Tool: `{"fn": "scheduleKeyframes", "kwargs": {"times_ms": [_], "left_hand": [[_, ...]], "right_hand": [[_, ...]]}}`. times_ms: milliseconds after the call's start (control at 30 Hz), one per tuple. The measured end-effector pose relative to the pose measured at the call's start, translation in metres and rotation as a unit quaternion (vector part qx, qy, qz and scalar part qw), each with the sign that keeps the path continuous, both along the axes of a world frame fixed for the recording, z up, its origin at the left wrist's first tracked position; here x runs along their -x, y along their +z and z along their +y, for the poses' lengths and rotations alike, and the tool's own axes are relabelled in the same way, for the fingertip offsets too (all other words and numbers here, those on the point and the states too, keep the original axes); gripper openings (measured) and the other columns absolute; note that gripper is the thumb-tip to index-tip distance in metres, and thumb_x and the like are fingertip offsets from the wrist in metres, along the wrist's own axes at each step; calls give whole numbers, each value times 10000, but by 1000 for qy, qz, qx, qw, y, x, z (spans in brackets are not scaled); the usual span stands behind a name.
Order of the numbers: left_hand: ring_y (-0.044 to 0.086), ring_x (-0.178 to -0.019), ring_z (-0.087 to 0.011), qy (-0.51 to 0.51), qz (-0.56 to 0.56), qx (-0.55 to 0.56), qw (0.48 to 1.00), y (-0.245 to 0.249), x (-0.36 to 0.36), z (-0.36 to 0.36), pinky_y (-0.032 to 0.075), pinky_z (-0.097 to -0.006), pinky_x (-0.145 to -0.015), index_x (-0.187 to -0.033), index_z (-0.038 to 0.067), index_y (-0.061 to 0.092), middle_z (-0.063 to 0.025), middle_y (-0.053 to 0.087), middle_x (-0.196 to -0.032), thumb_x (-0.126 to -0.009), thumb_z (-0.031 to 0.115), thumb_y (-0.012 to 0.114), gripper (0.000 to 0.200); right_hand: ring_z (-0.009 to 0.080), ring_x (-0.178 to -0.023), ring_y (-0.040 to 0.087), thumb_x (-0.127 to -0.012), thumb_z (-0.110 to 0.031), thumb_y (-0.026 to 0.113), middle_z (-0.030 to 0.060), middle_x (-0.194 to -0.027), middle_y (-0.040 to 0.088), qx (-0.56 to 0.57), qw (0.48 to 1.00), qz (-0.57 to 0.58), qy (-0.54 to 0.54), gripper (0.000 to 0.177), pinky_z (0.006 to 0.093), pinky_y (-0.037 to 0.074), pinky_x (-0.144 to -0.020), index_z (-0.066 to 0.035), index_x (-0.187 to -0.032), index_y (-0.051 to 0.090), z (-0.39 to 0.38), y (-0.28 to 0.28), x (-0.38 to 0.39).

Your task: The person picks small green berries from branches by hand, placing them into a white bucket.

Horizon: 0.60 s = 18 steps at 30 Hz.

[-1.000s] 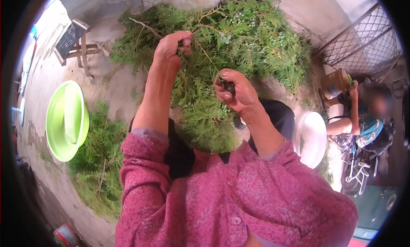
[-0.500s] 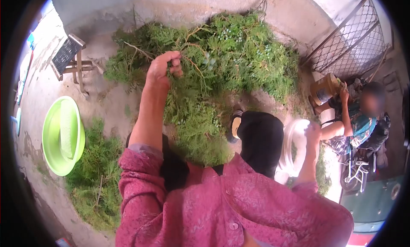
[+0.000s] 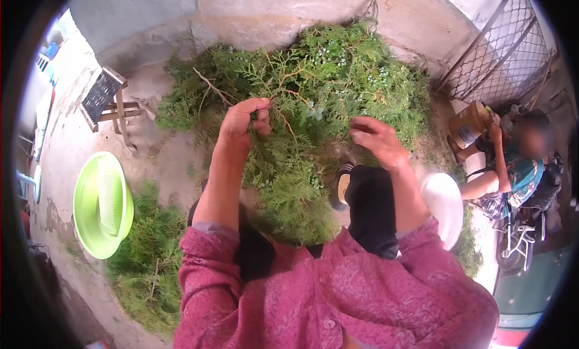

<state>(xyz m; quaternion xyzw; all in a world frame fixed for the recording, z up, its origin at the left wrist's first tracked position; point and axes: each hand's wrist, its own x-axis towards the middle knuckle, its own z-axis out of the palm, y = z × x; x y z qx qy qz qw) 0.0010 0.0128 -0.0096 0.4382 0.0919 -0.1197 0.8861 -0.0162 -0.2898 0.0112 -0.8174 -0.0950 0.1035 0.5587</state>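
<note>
Above the lap, a leafy green branch [image 3: 288, 183] is held up by the left hand [image 3: 244, 123], whose fingers are clamped round its thin brown stem near the top, so that the foliage hangs down towards the knees. Just to the right of it, the right hand [image 3: 377, 141] is raised with its fingers loosely spread apart; it is blurred, and whether its fingertips touch the sprigs cannot be told. Behind both hands, a large heap of cuttings [image 3: 356, 72] is piled on the concrete floor against the wall. A smaller heap [image 3: 148, 258] is seen on the ground at the left, touching a lime-green basin [image 3: 90, 210]. A white basin [image 3: 446, 204] is placed at the right, near the knee. A wooden stool [image 3: 105, 99] is set at the upper left, and a second person [image 3: 512, 168] is seated at the far right beside a wire-mesh gate [image 3: 506, 53].
</note>
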Motion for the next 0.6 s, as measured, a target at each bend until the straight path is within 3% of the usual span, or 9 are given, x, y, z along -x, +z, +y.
{"fn": "scheduleKeyframes", "kwargs": {"times_ms": [133,233,300,367,467,600], "left_hand": [[343,-469,-100,-4,14,14,1000,-1,-5,2,314,-271,-455,-759,22,536,6,454,-569,-754,122,573,107],[345,-467,-99,15,32,2,999,2,-6,1,310,-265,-449,-745,36,545,8,457,-568,-750,126,580,97],[346,-467,-99,4,31,7,999,-1,-8,2,313,-264,-450,-731,45,546,9,457,-567,-750,129,582,93],[348,-466,-98,-9,29,11,999,-2,-10,2,317,-263,-450,-718,54,546,10,457,-567,-749,132,584,92],[350,-464,-98,20,52,-12,998,2,-11,-4,319,-261,-449,-693,69,539,11,459,-568,-748,134,589,98],[332,-451,-96,41,67,-21,997,3,-14,-14,303,-266,-435,-662,80,488,9,432,-561,-756,117,574,133]], "right_hand": [[173,-1007,519,-760,-188,653,96,-1101,546,-127,987,55,76,490,294,421,-881,-37,-1190,473,55,1,-32],[152,-986,524,-757,-122,653,80,-1069,552,-203,973,34,105,477,285,429,-865,-43,-1191,470,78,-4,-45],[138,-971,522,-750,-67,649,66,-1030,554,-203,974,31,98,436,266,436,-839,-43,-1158,496,85,-11,-51],[119,-872,551,-766,-69,632,45,-976,567,-199,975,-9,95,367,246,461,-757,-40,-1116,523,86,-25,-57],[91,-741,563,-782,-65,609,18,-877,579,-252,961,56,97,294,228,469,-660,-34,-1067,545,83,-31,-58],[74,-639,550,-787,-77,603,1,-799,577,-258,961,35,90,253,219,462,-590,-31,-1031,556,80,-29,-60]]}}
